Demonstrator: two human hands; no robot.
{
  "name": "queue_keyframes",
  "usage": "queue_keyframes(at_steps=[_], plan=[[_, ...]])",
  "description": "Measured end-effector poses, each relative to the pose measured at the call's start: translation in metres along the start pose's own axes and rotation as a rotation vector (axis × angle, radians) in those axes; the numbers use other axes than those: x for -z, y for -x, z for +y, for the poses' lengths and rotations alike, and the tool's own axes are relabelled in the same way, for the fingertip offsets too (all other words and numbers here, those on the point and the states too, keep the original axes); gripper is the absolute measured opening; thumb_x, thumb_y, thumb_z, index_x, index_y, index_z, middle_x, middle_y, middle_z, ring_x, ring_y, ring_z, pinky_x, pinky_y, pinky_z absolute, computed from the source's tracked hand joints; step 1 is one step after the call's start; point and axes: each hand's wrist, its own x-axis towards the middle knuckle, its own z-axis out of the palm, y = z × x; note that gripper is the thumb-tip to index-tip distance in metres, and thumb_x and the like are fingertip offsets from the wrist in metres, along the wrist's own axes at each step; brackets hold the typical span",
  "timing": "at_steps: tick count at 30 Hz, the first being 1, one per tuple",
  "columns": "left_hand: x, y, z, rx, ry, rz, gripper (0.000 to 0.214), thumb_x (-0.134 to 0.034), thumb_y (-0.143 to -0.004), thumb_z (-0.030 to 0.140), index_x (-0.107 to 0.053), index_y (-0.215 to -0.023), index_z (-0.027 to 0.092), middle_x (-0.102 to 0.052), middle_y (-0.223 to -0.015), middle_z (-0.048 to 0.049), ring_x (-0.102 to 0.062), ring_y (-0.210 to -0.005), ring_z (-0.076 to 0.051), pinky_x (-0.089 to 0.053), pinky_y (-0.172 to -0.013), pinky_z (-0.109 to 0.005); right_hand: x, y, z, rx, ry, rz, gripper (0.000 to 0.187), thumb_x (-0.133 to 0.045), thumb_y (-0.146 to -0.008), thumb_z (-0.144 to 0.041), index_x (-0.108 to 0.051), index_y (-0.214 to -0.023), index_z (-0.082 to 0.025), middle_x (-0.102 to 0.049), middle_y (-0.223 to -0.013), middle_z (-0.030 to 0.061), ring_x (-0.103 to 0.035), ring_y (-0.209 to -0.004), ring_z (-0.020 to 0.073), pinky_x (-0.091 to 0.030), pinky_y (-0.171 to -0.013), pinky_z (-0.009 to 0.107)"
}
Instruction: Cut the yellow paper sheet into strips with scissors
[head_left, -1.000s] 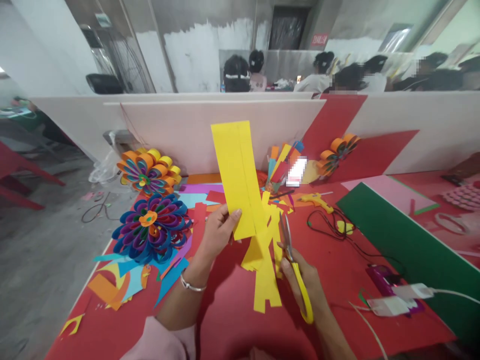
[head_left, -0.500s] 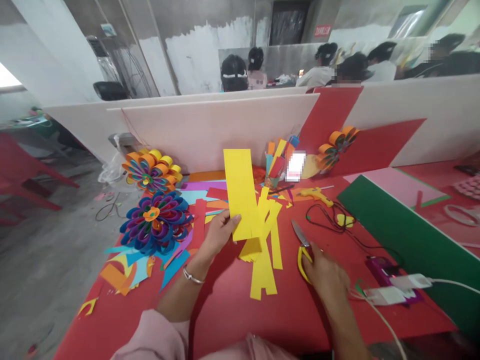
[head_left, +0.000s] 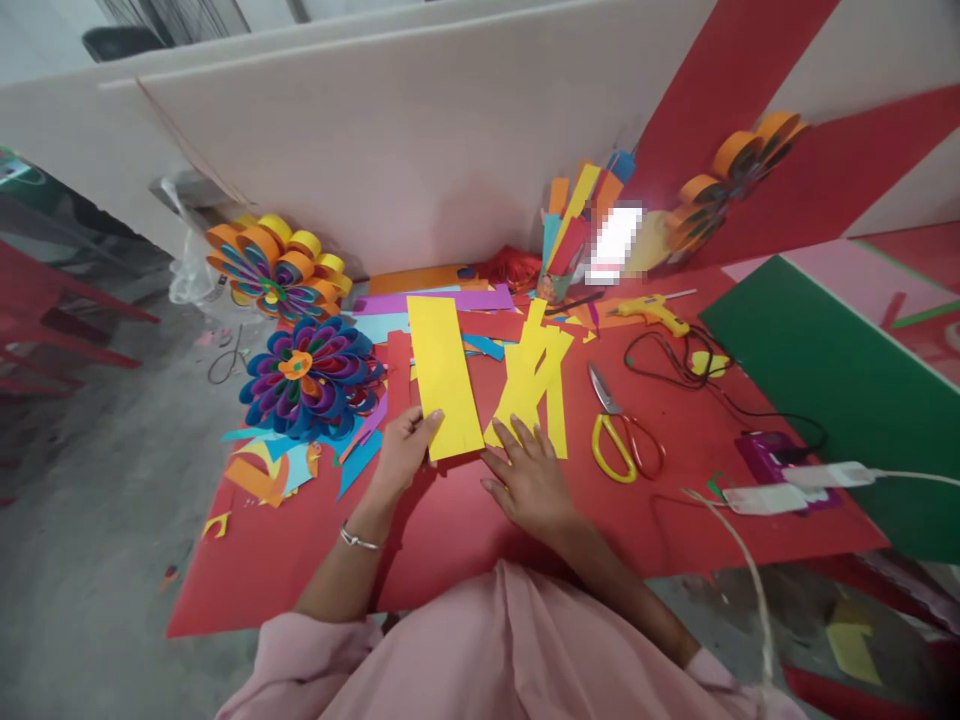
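Note:
My left hand [head_left: 409, 447] pinches the lower left corner of a wide yellow paper strip [head_left: 445, 375], thumb on top. To its right, my right hand [head_left: 529, 475] lies with fingers spread over the lower end of several narrower yellow paper strips [head_left: 536, 375], which overlap on the table. Nothing shows in the right hand's grip. A pair of scissors [head_left: 616, 440] with one yellow and one red handle lies on the table just right of that hand, blades partly closed and pointing away.
Two paper-loop flowers [head_left: 307, 375] stand left on the red table [head_left: 450, 550] among paper scraps [head_left: 259, 475]. A yellow glue gun [head_left: 654, 312], its black cord and a purple power strip [head_left: 772, 455] lie right, beside a green board [head_left: 840, 390]. A cup of paper strips [head_left: 559, 285] stands behind.
My right hand has let go of the scissors and moved left onto the narrow yellow strips. The wide strip in my left hand is lower and farther left. The view has tilted down.

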Motion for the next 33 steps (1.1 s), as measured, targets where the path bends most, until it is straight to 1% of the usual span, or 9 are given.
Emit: queue_keyframes(at_steps=[3, 9, 16, 18, 20, 23, 25, 28, 33], plan=[[-0.002, 0.003, -0.008, 0.045, 0.003, -0.024, 0.043, -0.08, -0.082, 0.058, -0.062, -0.076, 0.02, -0.047, -0.046, 0.0093, -0.049, -0.031, -0.009, -0.031, -0.032, -0.02, -0.004, -0.001, 0.013, -0.074, 0.041, -0.021, 0.043, -0.051, -0.109, -0.036, -0.068, -0.146, -0.025, -0.053, -0.164, 0.0106, -0.039, -0.156, 0.04, -0.03, -0.124, 0.063], [-0.022, 0.009, -0.021, 0.16, 0.073, -0.168, 0.051, -0.077, -0.08, 0.067, -0.064, -0.084, 0.018, -0.06, -0.049, 0.0033, -0.058, -0.033, -0.015, -0.037, -0.031, -0.021, 0.013, 0.015, 0.062, -0.193, 0.199, 0.053, 0.043, -0.045, -0.108, -0.026, -0.07, -0.14, -0.01, -0.059, -0.159, 0.0147, -0.049, -0.149, 0.0387, -0.036, -0.121, 0.06], [-0.04, 0.015, -0.033, 0.225, 0.064, -0.292, 0.061, -0.069, -0.085, 0.066, -0.066, -0.117, 0.014, -0.066, -0.063, 0.0021, -0.065, -0.04, -0.017, -0.045, -0.035, -0.024, 0.001, 0.017, 0.063, -0.2, 0.134, 0.168, 0.039, -0.048, -0.108, -0.03, -0.073, -0.133, -0.013, -0.065, -0.152, 0.0146, -0.055, -0.145, 0.0356, -0.038, -0.12, 0.057], [-0.039, 0.017, -0.036, 0.185, -0.013, -0.293, 0.051, -0.064, -0.09, 0.063, -0.069, -0.106, 0.016, -0.068, -0.07, -0.0006, -0.063, -0.04, -0.015, -0.043, -0.035, -0.024, 0.007, 0.015, 0.059, -0.213, 0.095, 0.244, 0.036, -0.049, -0.108, -0.031, -0.076, -0.125, -0.015, -0.07, -0.146, 0.0139, -0.057, -0.142, 0.0349, -0.039, -0.121, 0.056], [-0.037, 0.019, -0.037, 0.118, -0.083, -0.255, 0.043, -0.058, -0.095, 0.059, -0.069, -0.088, 0.018, -0.064, -0.065, 0.0002, -0.058, -0.039, -0.013, -0.041, -0.039, -0.024, 0.017, 0.012, 0.055, -0.215, 0.024, 0.331, 0.033, -0.051, -0.108, -0.032, -0.078, -0.119, -0.017, -0.075, -0.138, 0.0132, -0.063, -0.136, 0.0319, -0.043, -0.119, 0.052], [-0.031, 0.018, -0.035, -0.015, -0.17, -0.142, 0.036, -0.059, -0.098, 0.05, -0.069, -0.08, 0.021, -0.065, -0.066, -0.0014, -0.062, -0.056, -0.016, -0.048, -0.056, -0.027, 0.029, 0.006, 0.046, -0.17, -0.096, 0.378, 0.032, -0.051, -0.108, -0.031, -0.078, -0.12, -0.018, -0.08, -0.125, 0.0122, -0.073, -0.121, 0.0274, -0.052, -0.111, 0.046], [-0.025, 0.015, -0.032, -0.104, -0.243, -0.072, 0.026, -0.063, -0.096, 0.043, -0.073, -0.082, 0.023, -0.073, -0.08, -0.0053, -0.068, -0.076, -0.021, -0.053, -0.073, -0.032, 0.028, 0.003, 0.04, -0.108, -0.141, 0.339, 0.032, -0.051, -0.109, -0.031, -0.077, -0.122, -0.018, -0.081, -0.123, 0.0123, -0.074, -0.118, 0.0265, -0.054, -0.109, 0.044], [-0.014, 0.008, -0.029, -0.19, -0.331, 0.007, 0.016, -0.066, -0.094, 0.035, -0.076, -0.088, 0.024, -0.078, -0.096, -0.0101, -0.069, -0.094, -0.027, -0.053, -0.091, -0.04, 0.014, 0.004, 0.033, -0.029, -0.128, 0.228, 0.036, -0.052, -0.109, -0.033, -0.073, -0.131, -0.015, -0.074, -0.138, 0.0151, -0.069, -0.129, 0.0297, -0.052, -0.113, 0.047], [0.001, 0.002, -0.035, -0.375, -0.563, 0.054, 0.02, -0.056, -0.1, 0.03, -0.075, -0.098, 0.022, -0.079, -0.104, -0.0131, -0.07, -0.1, -0.029, -0.053, -0.092, -0.043, -0.012, 0.015, 0.022, 0.005, -0.039, 0.088, 0.041, -0.048, -0.11, -0.034, -0.069, -0.135, -0.011, -0.068, -0.146, 0.0196, -0.063, -0.136, 0.0354, -0.05, -0.112, 0.054]])
